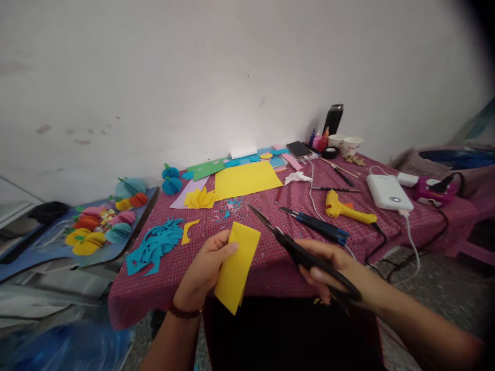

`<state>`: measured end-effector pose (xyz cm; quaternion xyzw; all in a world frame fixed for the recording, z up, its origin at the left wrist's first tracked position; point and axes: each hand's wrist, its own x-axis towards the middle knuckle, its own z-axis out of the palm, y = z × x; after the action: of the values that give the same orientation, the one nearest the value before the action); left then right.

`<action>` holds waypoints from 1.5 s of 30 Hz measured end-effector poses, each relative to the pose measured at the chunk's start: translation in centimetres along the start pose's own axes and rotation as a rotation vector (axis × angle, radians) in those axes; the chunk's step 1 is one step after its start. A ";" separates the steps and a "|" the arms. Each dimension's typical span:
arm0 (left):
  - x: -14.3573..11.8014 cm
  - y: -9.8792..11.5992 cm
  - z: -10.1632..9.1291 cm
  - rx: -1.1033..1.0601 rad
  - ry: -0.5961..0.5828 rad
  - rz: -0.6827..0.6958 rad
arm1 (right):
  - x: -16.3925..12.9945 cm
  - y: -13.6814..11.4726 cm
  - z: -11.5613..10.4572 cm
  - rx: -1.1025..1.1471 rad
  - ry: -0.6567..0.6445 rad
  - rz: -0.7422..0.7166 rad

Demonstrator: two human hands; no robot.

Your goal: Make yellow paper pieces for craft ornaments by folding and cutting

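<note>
My left hand pinches a folded yellow paper strip by its left edge, holding it upright over the near edge of the table. My right hand grips black scissors by the handles. Their blades are together and point up and left, with the tip just right of the paper's top corner, a little apart from it.
The red checked tablecloth carries a yellow sheet, teal paper scraps, a yellow paper fan, a yellow glue gun, a blue cutter, a white power bank, a phone, cups and bottles. Paper balls lie on a board at left.
</note>
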<state>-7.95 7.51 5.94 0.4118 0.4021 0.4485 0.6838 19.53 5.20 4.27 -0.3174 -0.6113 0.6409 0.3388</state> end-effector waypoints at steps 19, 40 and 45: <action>0.5 -2.1 3.8 -0.108 0.179 0.158 | 8.0 0.9 4.7 0.217 0.170 -0.135; 0.4 -1.0 1.7 0.385 0.374 0.612 | 11.2 1.3 5.0 0.515 0.273 -0.044; 1.2 0.1 0.0 0.668 0.435 0.569 | 13.9 2.3 4.7 0.482 0.323 -0.082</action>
<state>-7.65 8.66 5.77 0.5990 0.5289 0.5398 0.2649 7.68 13.92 2.26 -0.3007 -0.3921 0.6945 0.5231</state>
